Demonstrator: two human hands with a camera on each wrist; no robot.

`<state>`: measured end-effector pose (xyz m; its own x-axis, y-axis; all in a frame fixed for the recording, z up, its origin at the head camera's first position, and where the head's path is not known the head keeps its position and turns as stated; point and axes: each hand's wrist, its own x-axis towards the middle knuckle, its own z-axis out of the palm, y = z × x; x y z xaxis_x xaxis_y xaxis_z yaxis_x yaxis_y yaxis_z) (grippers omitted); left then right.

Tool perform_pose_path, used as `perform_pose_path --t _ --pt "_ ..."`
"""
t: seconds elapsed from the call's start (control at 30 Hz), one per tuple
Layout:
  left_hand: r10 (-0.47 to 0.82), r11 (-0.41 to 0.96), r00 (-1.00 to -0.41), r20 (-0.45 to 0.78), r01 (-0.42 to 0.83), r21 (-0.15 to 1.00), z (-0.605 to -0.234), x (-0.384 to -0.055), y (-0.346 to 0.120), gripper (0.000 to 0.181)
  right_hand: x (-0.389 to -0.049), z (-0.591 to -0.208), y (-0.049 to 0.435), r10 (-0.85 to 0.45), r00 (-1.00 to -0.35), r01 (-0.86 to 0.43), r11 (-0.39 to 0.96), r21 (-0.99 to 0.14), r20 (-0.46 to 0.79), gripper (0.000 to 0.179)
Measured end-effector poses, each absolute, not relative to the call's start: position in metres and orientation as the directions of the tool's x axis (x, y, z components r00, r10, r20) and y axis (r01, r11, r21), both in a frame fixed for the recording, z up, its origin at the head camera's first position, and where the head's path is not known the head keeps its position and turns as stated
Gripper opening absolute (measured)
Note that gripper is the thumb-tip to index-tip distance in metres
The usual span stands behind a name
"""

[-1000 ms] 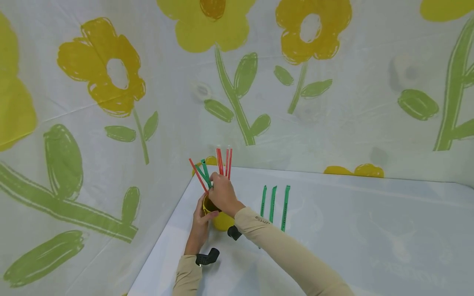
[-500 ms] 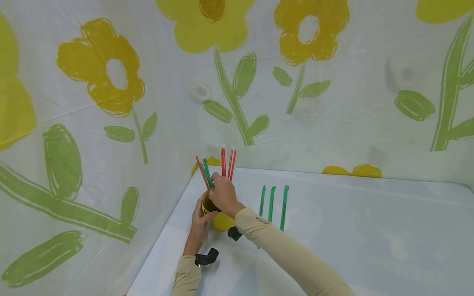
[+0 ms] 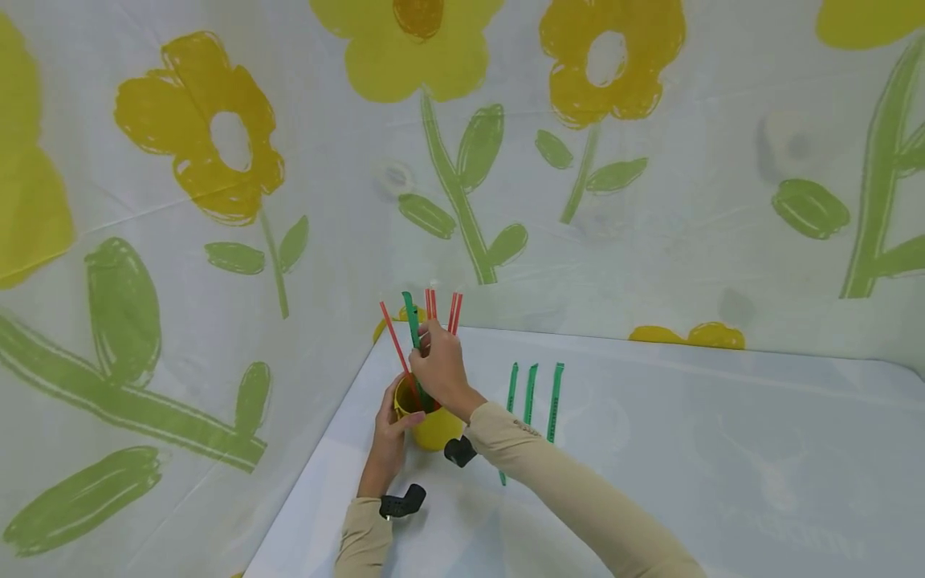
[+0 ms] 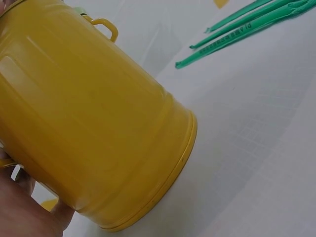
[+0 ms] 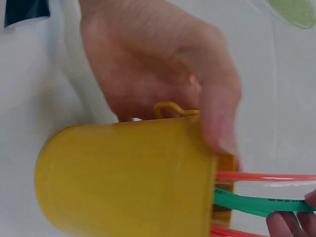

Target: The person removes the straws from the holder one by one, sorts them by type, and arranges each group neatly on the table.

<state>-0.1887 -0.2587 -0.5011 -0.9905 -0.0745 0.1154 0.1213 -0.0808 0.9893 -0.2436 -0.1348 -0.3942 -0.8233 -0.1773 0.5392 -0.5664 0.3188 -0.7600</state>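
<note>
Head: your green straws [image 3: 414, 321] near upright, long axis tipping slightly left up top, lower ends inside yellow bucket [image 3: 437, 433]. Red straws [image 3: 393, 337] flank them; right sleeve [image 3: 578, 494] blocks part of loose green straws [image 3: 555, 401] on table [image 3: 694, 449]. Your right hand [image 3: 441, 365] pinches green ones above rim; left hand [image 3: 390, 433] grips bucket's left side.

Left wrist: bucket up close, handle [image 4: 104, 28] sticking out.

Right wrist: your left thumb [image 5: 222, 126] over rim, green straws running from mouth to right fingertips [image 5: 280, 227].

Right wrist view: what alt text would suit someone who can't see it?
The right hand's fingers pinch slim green-wrapped straws reaching into a round yellow bucket, where slender red straws also stick out. The left hand holds the bucket.
</note>
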Motion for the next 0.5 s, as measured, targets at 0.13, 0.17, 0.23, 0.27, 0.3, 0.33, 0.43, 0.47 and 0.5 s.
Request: perform_pose_path --t 0.13,0.17,0.23,0.27,0.3,0.33,0.43,0.47,0.5 --pt "-0.081 -0.058 -0.990 0.114 0.118 0.991 -0.501 -0.189 -0.258 0.072 -0.241 -0.386 -0.130 -0.184 -0.795 -0.606 0.263 -0.751 0.578 0.014" --pt "-0.085 -0.047 -0.990 0.112 0.116 0.992 -0.502 -0.189 -0.258 0.072 -0.240 -0.383 -0.130 -0.186 -0.785 -0.619 0.249 -0.745 0.591 0.013" --pt "-0.091 -0.041 -0.990 0.111 0.115 0.992 -0.502 -0.189 -0.258 0.072 -0.239 -0.379 -0.128 -0.191 -0.769 -0.640 0.221 -0.736 0.611 0.013" --pt "-0.093 -0.040 -0.989 0.111 0.115 0.993 -0.502 -0.189 -0.258 0.072 -0.238 -0.377 -0.127 -0.190 -0.763 -0.646 0.215 -0.733 0.618 0.014" --pt "-0.095 -0.038 -0.989 0.110 0.114 0.993 -0.503 -0.189 -0.258 0.072 -0.237 -0.374 -0.125 -0.186 -0.758 -0.653 0.205 -0.729 0.626 0.014" --pt "-0.095 -0.040 -0.989 0.111 0.115 0.993 -0.503 -0.189 -0.258 0.072 -0.237 -0.372 -0.123 -0.180 -0.753 -0.658 0.199 -0.726 0.633 0.015" --pt "-0.097 -0.052 -0.989 0.113 0.118 0.992 -0.504 -0.190 -0.257 0.072 -0.236 -0.366 -0.117 -0.160 -0.746 -0.666 0.178 -0.724 0.647 0.018" --pt "-0.095 -0.056 -0.989 0.116 0.121 0.991 -0.504 -0.191 -0.257 0.072 -0.235 -0.365 -0.115 -0.153 -0.745 -0.667 0.175 -0.725 0.649 0.019" --pt "-0.093 -0.060 -0.989 0.117 0.123 0.991 -0.505 -0.191 -0.257 0.071 -0.235 -0.363 -0.113 -0.147 -0.747 -0.665 0.171 -0.727 0.649 0.019"
